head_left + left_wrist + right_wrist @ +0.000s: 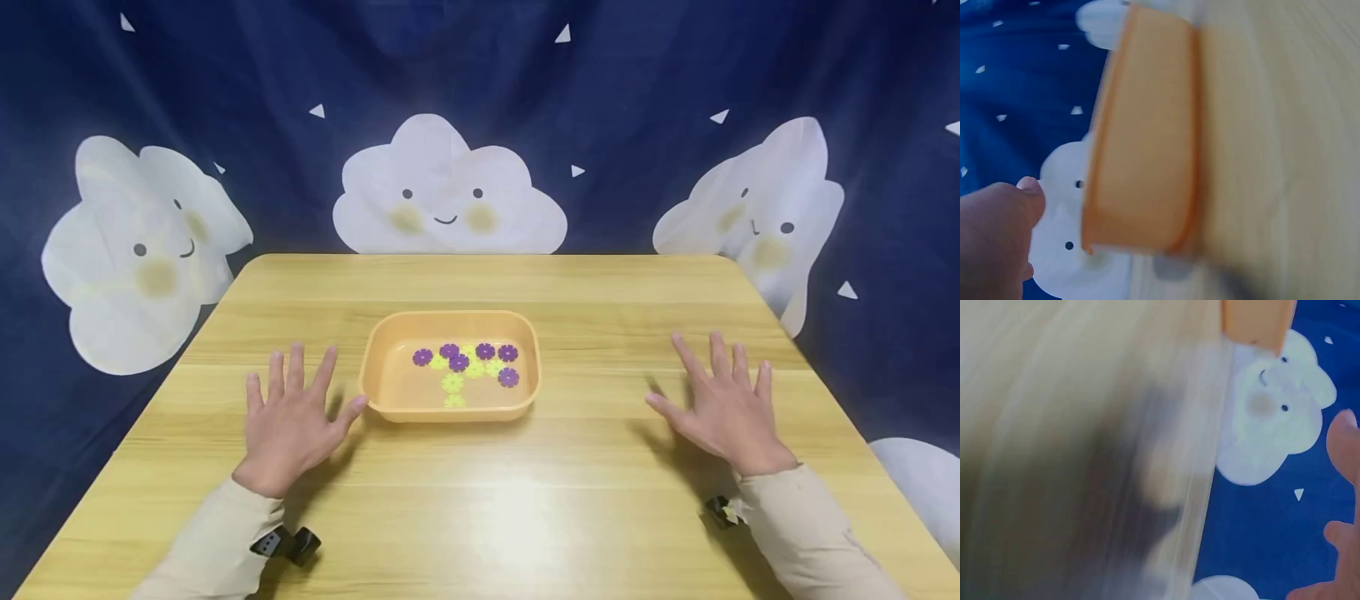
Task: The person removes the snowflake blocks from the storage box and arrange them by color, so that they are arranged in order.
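An orange plastic basin stands on the wooden table, left of its middle. Inside it lie several small flower-shaped discs, some purple and some yellow. My left hand is spread over the table just left of the basin, its thumb tip overlapping the rim in the head view. Far to the basin's right, my right hand hovers with fingers apart and casts a shadow. Both hands hold nothing. In the left wrist view the basin's side shows beside the thumb.
The light wooden table has rounded far corners. Behind it hangs a dark blue curtain with white smiling clouds and small triangles. A black wrist device sits at the left cuff, another at the right.
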Tool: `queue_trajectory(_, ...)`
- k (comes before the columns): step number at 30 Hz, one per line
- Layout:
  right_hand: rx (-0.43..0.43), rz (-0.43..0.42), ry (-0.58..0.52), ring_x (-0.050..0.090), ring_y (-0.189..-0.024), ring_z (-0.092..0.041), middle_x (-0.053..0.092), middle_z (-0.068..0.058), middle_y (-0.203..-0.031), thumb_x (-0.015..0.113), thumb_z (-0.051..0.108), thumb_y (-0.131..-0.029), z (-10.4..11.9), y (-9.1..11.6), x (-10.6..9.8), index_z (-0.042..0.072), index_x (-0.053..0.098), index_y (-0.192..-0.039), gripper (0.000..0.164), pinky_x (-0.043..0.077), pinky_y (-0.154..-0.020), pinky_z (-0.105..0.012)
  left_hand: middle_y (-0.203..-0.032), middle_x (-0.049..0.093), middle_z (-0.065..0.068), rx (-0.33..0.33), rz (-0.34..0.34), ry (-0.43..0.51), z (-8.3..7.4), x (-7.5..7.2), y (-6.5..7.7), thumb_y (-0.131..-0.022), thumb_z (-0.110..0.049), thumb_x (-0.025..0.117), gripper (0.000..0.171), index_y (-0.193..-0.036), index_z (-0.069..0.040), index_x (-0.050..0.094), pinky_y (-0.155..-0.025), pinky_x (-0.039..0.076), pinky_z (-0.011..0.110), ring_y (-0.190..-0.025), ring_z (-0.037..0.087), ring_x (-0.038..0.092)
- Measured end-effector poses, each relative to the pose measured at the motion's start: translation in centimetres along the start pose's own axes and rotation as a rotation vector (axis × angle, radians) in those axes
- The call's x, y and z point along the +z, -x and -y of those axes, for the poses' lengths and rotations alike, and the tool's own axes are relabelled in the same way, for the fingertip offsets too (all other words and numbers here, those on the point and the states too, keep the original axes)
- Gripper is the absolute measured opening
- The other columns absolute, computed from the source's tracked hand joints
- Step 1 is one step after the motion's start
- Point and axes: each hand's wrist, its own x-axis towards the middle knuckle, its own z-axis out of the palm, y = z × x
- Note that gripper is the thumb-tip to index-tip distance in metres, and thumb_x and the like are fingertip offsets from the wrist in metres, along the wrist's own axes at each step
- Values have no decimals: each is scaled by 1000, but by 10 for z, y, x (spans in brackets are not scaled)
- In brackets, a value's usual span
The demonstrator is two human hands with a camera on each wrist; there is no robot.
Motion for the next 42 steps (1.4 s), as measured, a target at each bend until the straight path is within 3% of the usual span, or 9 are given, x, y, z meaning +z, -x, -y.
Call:
queue_trajectory(4, -35, 10, -213, 23, -132, -58, 22, -36, -149, 60, 49, -92, 4, -10, 0, 11, 14, -156, 87, 18, -101, -76, -153, 9, 34, -16, 57, 284, -4, -2, -7, -100, -56, 35, 78, -155, -7, 12, -106, 15, 73, -136, 57, 15)
queue_trajectory(8, -9, 74, -468, 41, -124, -53, 33, -34, -145, 63, 36, -94, 13, -24, 0, 9, 13, -155, 83, 36, -99, -66, -155, 13, 29, -128, 139, 821, -6, 4, -14, -102, -50, 33, 74, -156, -10, 1, -107, 28, 64, -137, 49, 25)
queue_trajectory(11, 20, 122, -665, 49, -120, -48, 38, -31, -144, 63, 29, -95, 23, -33, 1, 10, 15, -154, 78, 43, -98, -58, -155, 18, 25, -244, 134, 1231, -10, 16, -20, -102, -45, 37, 73, -156, -12, 0, -110, 33, 51, -137, 41, 30)
queue_trajectory(14, 31, 155, -811, 52, -119, -42, 41, -26, -143, 62, 25, -96, 31, -41, 1, 11, 17, -154, 74, 48, -96, -49, -151, 26, 22, -294, 73, 1455, -13, 29, -25, -103, -32, 43, 68, -155, -9, 4, -109, 38, 36, -135, 32, 36)
queue_trajectory(18, 37, 185, -915, 53, -119, -38, 45, -23, -141, 60, 26, -97, 41, -54, -1, 12, 19, -153, 71, 48, -98, -46, -150, 31, 17, -287, 29, 1504, -15, 43, -28, -102, -19, 49, 64, -155, -10, 13, -100, 43, 22, -131, 27, 39)
queue_trajectory(23, 22, 239, -1032, 54, -117, -42, 45, -25, -140, 60, 23, -97, 53, -70, 2, 12, 23, -151, 67, 44, -101, -53, -150, 31, 21, -183, -12, 1462, -13, 52, -23, -97, -2, 55, 67, -153, -5, 19, -99, 44, 19, -134, 33, 36)
queue_trajectory(28, 14, 269, -1073, 55, -115, -44, 48, -26, -137, 60, 14, -97, 65, -80, 7, 9, 27, -149, 62, 44, -100, -53, -148, 32, 24, -141, -23, 1414, -12, 55, -16, -90, 11, 57, 69, -150, 2, 23, -97, 43, 17, -135, 36, 35)
queue_trajectory(36, 26, 309, -1115, 52, -116, -48, 47, -27, -137, 58, 10, -97, 87, -101, 14, 8, 28, -148, 59, 41, -102, -57, -146, 37, 17, -140, -44, 1295, -7, 53, -21, -91, 10, 56, 58, -145, 3, 36, -93, 47, 16, -128, 32, 43)
queue_trajectory(42, 44, 311, -1115, 56, -112, -44, 50, -26, -135, 58, 12, -97, 96, -112, 17, 8, 30, -146, 56, 45, -99, -54, -144, 41, 19, -156, -65, 1272, -13, 56, -17, -91, 10, 56, 53, -141, 4, 41, -90, 47, 14, -127, 33, 45)
